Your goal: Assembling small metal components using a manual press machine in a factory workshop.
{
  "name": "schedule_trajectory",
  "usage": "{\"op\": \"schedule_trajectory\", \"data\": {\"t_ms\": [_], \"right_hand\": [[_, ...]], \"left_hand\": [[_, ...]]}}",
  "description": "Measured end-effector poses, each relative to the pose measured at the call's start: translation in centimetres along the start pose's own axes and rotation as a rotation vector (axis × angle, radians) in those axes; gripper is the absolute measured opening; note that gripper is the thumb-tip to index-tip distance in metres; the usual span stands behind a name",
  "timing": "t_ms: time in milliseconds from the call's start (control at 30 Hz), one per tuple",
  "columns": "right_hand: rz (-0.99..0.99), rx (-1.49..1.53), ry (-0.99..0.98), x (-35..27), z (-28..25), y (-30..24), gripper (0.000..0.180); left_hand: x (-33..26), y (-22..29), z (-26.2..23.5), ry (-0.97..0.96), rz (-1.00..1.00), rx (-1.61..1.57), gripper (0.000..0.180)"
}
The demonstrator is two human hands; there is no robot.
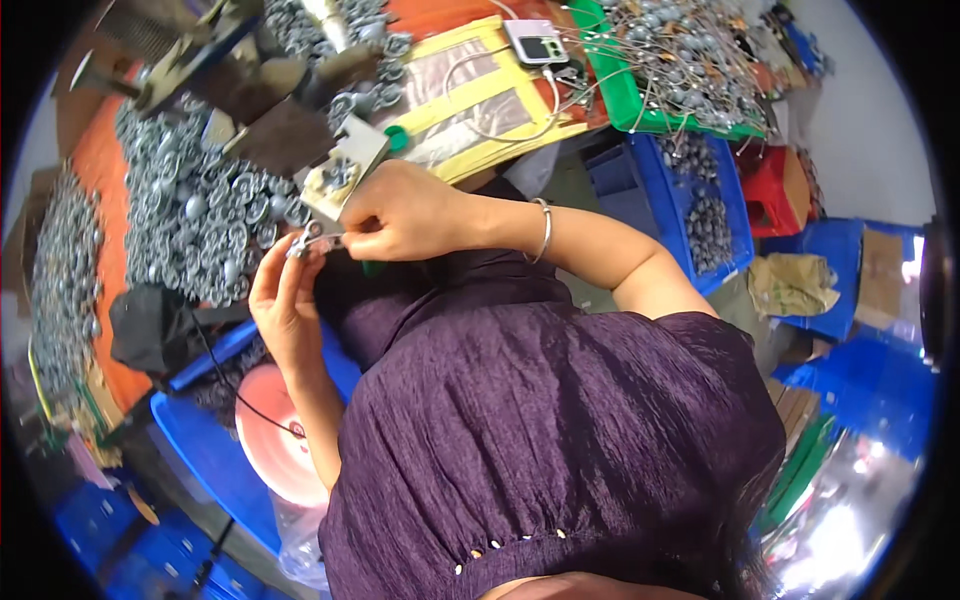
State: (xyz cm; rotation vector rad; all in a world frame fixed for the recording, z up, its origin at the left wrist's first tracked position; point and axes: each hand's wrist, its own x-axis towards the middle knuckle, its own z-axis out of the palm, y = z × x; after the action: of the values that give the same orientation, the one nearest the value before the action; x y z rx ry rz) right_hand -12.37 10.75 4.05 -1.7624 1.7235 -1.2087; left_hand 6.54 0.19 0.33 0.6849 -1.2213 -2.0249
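Grey parts (195, 235) lie heaped on the orange table (112, 215) at left, maybe for easy reach. Just nearer, the left hand (284, 295) pinches one small grey piece (304, 241), perhaps steadying it; the right hand (405, 215) pinches beside it (on what, I can't tell).

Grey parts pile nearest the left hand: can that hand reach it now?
Probably yes: the grey parts pile lies close beside the left hand, nothing visible between, though that hand holds a small silvery part.
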Motion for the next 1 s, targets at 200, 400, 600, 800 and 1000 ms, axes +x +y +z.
{"op": "schedule_trajectory", "data": {"t_ms": [200, 400, 600, 800, 1000], "right_hand": [[-0.023, -0.079, -0.001, 0.8, -0.3, -0.2, 0.023], [0.064, 0.013, -0.081, 0.6, -1.3, 0.2, 0.024], [0.094, 0.115, -0.019, -1.2, -0.8, 0.7, 0.023], [0.11, 0.164, 0.014, -2.0, -1.3, 0.2, 0.023], [0.003, 0.01, 0.1, -2.0, -0.6, -0.3, 0.022]], "left_hand": [[0.9, -0.2, -0.2, -0.097, 0.021, 0.16, 0.025], [0.8, 0.4, 0.5, -0.006, -0.031, -0.015, 0.025], [0.9, -0.1, 1.6, -0.105, -0.044, 0.027, 0.028], [1.0, 0.3, 1.9, -0.082, -0.087, -0.027, 0.027], [1.0, 0.4, 2.4, -0.114, 0.018, 0.141, 0.027]]}}
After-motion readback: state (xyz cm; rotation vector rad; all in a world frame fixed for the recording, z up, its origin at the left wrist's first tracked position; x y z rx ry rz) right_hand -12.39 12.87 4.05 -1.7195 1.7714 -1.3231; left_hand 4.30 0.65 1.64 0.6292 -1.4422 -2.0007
